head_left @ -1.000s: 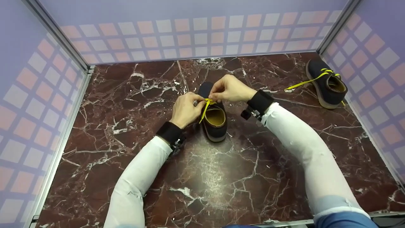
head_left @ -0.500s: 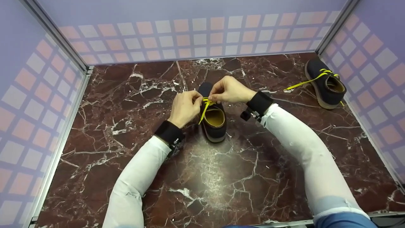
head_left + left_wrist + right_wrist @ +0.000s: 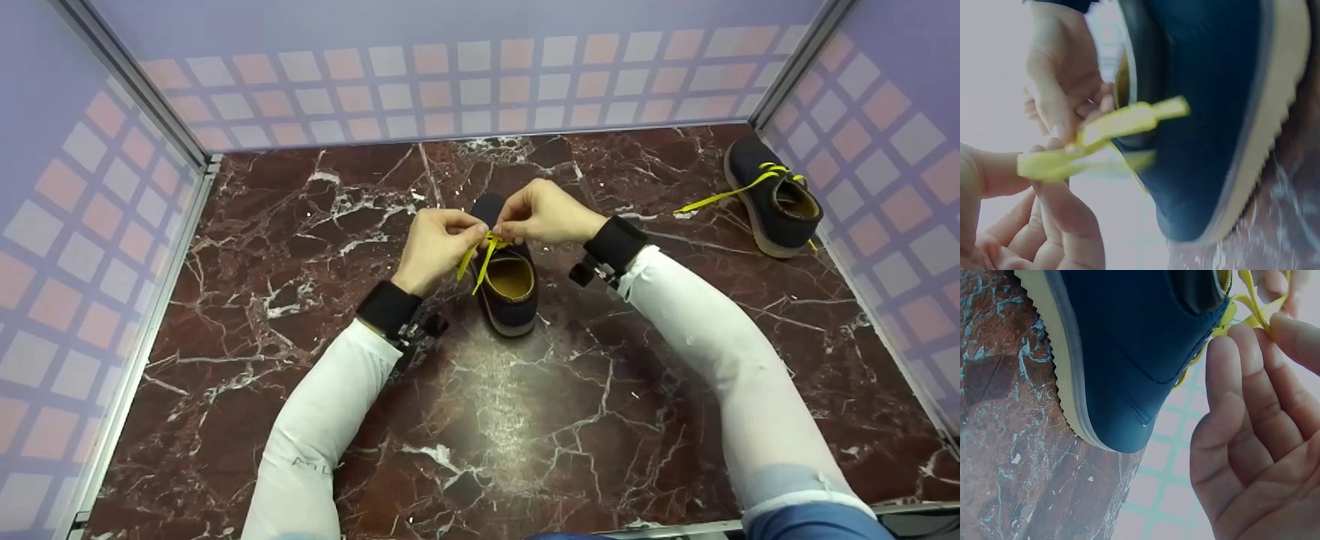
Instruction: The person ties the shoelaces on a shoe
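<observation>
Together, left hand (image 3: 436, 246) and right hand (image 3: 551, 214) pinch yellow lace (image 3: 1120, 122) on one shoe (image 3: 1120, 343), second shoe (image 3: 762, 204) well apart.

A: How's the light?
B: Bright and fairly even in the head view, with a pale glare on the table (image 3: 504, 412) at six o'clock from the nearer shoe (image 3: 514, 320).
A: And the wrist views?
B: In the left, the lace (image 3: 1123, 124) smears and white haze spreads toward ten o'clock. The right looks crisper, its wall (image 3: 1171, 481) bleached toward six.
</observation>
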{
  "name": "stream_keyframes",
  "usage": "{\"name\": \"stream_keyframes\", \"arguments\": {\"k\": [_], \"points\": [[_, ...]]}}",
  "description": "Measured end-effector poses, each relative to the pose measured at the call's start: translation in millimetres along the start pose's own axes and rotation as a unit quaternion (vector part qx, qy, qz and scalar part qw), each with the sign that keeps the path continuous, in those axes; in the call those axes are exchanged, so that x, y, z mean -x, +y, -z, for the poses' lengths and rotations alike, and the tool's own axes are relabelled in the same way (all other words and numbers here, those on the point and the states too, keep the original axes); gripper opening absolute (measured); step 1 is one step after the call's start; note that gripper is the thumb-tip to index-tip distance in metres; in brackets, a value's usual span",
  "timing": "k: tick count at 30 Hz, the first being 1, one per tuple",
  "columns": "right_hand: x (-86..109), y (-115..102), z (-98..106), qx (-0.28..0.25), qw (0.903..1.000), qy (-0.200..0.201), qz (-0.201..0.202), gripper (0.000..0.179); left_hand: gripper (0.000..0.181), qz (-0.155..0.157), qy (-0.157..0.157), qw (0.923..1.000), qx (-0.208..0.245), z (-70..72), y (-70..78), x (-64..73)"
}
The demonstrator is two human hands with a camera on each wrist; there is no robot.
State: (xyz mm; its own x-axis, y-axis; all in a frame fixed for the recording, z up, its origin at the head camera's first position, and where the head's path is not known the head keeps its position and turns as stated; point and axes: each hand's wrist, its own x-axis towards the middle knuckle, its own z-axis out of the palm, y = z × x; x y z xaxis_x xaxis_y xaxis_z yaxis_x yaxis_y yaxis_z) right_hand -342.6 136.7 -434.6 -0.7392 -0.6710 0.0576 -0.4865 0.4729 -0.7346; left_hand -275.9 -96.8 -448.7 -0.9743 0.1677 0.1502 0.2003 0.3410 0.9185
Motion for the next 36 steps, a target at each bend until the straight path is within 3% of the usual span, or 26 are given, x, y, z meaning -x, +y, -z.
{"name": "stream_keyframes", "arguments": {"k": [3, 6, 10, 16, 22, 30, 36], "points": [[-0.1, -0.7, -0.3, -0.006, 1.0000, 0.002, -0.008, 0.014, 0.011, 0.031, -0.013, 0.9956, 0.087, -1.2, 2.8, 1.0], [0.1, -1.7, -0.2, -0.013, 0.9998, 0.003, -0.017, 0.013, 0.009, 0.060, -0.011, 0.9890, 0.135, -2.7, 4.0, 1.1], [0.4, -2.3, 0.2, -0.022, 0.9995, 0.002, -0.023, 0.013, 0.009, 0.075, -0.014, 0.9831, 0.166, -4.7, 4.2, 1.5], [0.8, -1.8, 1.1, -0.024, 0.9995, 0.003, -0.018, 0.015, 0.009, 0.071, -0.021, 0.9802, 0.184, -10.5, 3.5, 3.6], [1.0, -3.8, 2.0, -0.035, 0.9992, 0.004, -0.018, 0.015, 0.006, 0.076, -0.011, 0.9672, 0.242, -19.9, 4.3, 5.2], [-1.0, -1.3, 4.1, -0.052, 0.9982, 0.005, -0.029, 0.018, 0.009, 0.096, 0.011, 0.9542, 0.283, -29.5, 5.2, 7.9], [-0.8, -1.6, 5.0, -0.061, 0.9975, 0.004, -0.036, 0.018, 0.009, 0.120, 0.024, 0.9388, 0.322, -36.6, 6.4, 8.6]]}}
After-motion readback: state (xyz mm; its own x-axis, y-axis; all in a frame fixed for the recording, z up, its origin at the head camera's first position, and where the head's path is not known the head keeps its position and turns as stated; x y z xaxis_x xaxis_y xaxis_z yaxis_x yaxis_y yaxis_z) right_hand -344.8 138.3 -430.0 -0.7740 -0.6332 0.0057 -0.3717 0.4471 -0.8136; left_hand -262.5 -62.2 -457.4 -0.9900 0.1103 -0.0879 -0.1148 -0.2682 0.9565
